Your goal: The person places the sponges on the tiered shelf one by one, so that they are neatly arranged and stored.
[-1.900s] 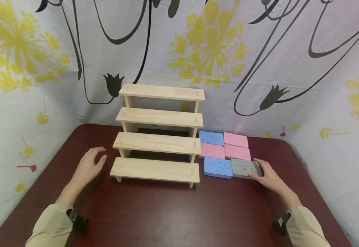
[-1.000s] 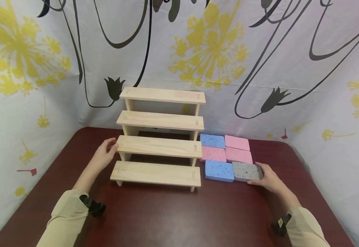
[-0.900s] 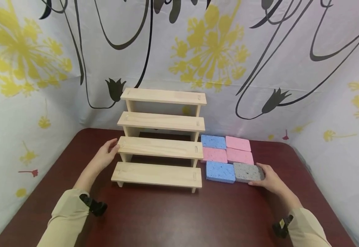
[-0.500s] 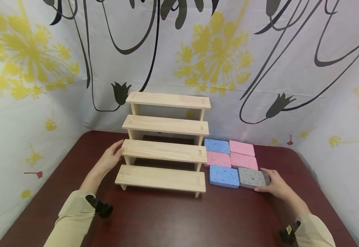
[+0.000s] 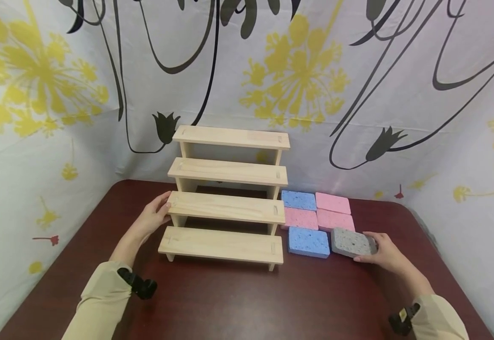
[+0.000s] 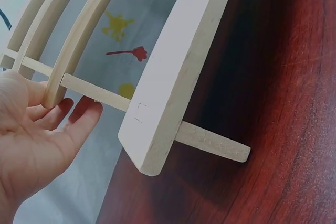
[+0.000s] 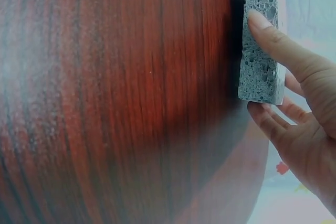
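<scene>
My right hand grips the right end of a grey pumice stone, thumb on its near side. In the right wrist view the pitted stone stands out over the dark table, its left end tipped up in the head view. Just left of it lies a blue pumice stone, with a narrow gap between them. My left hand holds the left end of the second-lowest board of a four-tier wooden stand; the left wrist view has thumb and fingers around that board end.
Behind the grey stone lie two pink stones on the right, and another blue stone and a pink stone on the left. The dark red table meets a flower-patterned cloth at the back.
My left hand has come in from the left and taken hold of the board's end. My right hand has pulled the grey stone slightly right, away from the blue one, and tilted it.
</scene>
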A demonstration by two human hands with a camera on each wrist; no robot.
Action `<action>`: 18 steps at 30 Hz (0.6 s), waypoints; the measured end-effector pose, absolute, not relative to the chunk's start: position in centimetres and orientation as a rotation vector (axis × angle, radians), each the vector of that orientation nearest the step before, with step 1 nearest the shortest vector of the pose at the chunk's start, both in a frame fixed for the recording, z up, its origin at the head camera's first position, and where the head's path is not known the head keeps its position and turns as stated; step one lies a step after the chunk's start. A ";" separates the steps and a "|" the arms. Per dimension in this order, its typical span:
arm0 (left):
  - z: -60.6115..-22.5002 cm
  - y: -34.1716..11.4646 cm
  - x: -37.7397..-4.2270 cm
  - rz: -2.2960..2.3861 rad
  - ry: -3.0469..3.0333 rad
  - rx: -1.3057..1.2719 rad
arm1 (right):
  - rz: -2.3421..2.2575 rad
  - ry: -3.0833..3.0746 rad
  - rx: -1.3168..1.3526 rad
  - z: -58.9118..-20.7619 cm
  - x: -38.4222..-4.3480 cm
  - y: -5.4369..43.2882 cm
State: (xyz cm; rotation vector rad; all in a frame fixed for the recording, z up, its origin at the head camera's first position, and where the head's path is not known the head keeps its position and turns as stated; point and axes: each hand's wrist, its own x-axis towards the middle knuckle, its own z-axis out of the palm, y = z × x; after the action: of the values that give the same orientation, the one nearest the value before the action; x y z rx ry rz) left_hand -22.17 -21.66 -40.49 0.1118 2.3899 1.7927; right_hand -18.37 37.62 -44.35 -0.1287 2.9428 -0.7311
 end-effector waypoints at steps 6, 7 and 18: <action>-40.5 -21.5 -22.1 1.831 2.345 0.104 | -0.749 2.926 -0.115 -44.0 -18.4 37.3; -40.5 -21.5 -22.1 1.836 2.338 0.104 | -0.746 2.932 -0.117 -43.9 -18.4 37.3; -40.6 -21.5 -22.0 1.858 2.331 0.111 | -0.748 2.976 -0.153 -42.9 -18.0 37.5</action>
State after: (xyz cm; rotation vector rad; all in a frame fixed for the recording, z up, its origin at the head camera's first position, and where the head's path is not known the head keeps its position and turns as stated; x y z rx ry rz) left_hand -22.05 -21.49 -40.56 0.1110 2.3305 1.8580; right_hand -18.00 37.48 -42.95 -0.1533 2.9764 -0.7484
